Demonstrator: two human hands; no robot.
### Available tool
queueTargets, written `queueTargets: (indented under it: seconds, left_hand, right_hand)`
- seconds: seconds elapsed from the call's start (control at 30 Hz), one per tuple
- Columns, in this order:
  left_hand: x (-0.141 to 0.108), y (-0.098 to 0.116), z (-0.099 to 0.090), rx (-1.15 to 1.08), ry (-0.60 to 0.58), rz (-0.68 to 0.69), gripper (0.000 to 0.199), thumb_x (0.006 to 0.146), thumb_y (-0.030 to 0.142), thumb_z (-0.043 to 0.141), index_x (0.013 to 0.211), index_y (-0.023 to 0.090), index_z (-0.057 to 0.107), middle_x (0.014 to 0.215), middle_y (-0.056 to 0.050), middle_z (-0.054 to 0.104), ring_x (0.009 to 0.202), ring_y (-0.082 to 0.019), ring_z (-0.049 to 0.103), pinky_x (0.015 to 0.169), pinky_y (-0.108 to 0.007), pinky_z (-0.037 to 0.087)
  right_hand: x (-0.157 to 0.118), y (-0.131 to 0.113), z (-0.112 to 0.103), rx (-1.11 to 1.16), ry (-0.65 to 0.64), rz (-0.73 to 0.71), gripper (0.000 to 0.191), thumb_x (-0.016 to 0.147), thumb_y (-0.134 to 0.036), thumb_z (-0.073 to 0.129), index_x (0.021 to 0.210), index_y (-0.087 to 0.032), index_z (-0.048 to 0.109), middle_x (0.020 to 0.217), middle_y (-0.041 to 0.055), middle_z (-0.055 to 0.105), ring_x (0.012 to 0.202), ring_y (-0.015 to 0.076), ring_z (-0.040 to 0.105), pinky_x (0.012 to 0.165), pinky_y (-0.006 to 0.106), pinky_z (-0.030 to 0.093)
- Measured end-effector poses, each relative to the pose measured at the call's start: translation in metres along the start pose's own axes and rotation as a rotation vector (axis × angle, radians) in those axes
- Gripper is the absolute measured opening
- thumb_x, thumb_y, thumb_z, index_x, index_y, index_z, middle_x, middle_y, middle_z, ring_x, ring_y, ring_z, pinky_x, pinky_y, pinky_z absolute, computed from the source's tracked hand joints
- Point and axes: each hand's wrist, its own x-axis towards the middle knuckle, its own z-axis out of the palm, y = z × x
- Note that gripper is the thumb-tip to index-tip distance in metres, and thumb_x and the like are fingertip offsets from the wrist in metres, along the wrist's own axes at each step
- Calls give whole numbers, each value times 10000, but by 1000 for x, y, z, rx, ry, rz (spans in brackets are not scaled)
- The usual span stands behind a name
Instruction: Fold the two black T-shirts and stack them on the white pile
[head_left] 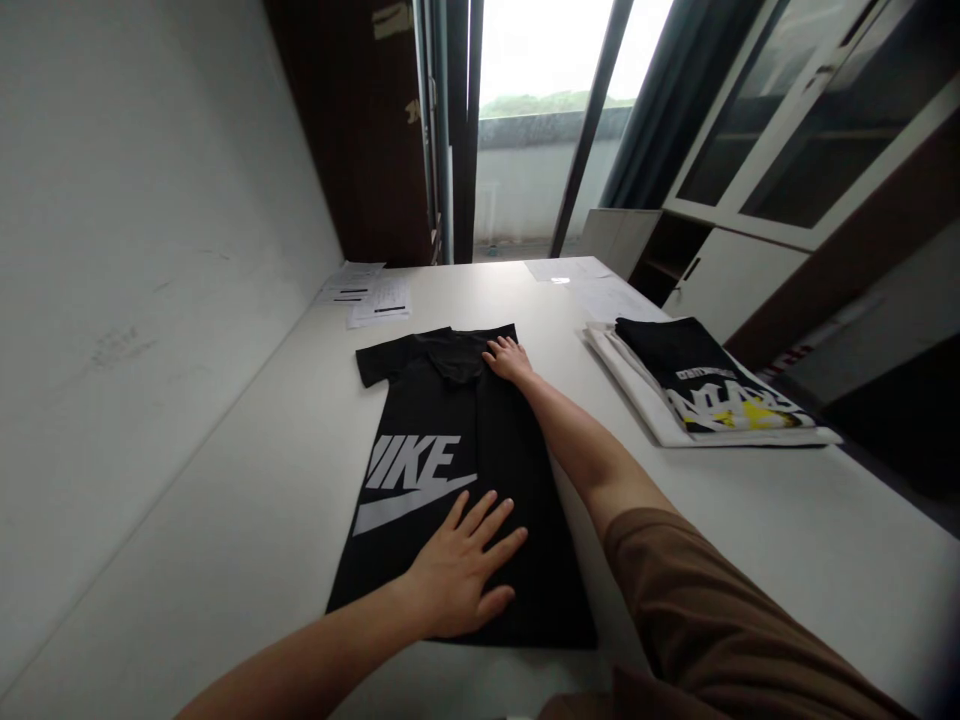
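Note:
A black T-shirt (517, 470) with grey lettering and a swoosh lies on the white table, its right side folded over toward the middle. One short sleeve sticks out at the upper left. Near the shirt's lower middle, my left hand (461, 570) rests flat with its fingers spread, just below the print. My right hand (507, 358) lies on the folded upper right corner by the shoulder, fingers stretched out and slightly apart. Neither hand grips the cloth.
A stack of folded garments (712, 385), a black printed one on top, lies on the table (247, 480) at the right. Paper sheets (379, 297) are at the far left, with more papers (600, 290) at the far right. A wall borders the left side.

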Motion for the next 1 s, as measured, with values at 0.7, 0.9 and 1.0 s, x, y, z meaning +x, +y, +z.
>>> queueTargets:
  seconds: [0.7,0.9,1.0]
  left_hand:
    - [2,-2,-3,-15,-12,20,703,1017,556,456,1630,291,238,1718,-62,84,1581,-300,84,1270,-566,51]
    - [2,-2,-1,-8,-7,8,688,1020,539,457,1628,300,242,1718,-52,96,1582,-294,81,1270,-565,48]
    - [3,0,-1,-7,-3,5,690,1016,536,472,1626,299,253,1717,-53,101,1581,-298,83,1271,-564,49]
  right_hand:
    - [27,-2,-2,-19,8,51,718,1024,-650,302,1619,-248,304,1693,126,180,1564,330,62,1223,581,96]
    - [-2,-36,13,25,-18,-128,730,1016,-692,281,1600,-260,357,1680,121,230,1551,323,146,1228,548,106]
    - [2,-37,11,34,-28,-100,730,1014,-682,314,1610,-261,334,1690,116,200,1556,324,125,1232,544,84]
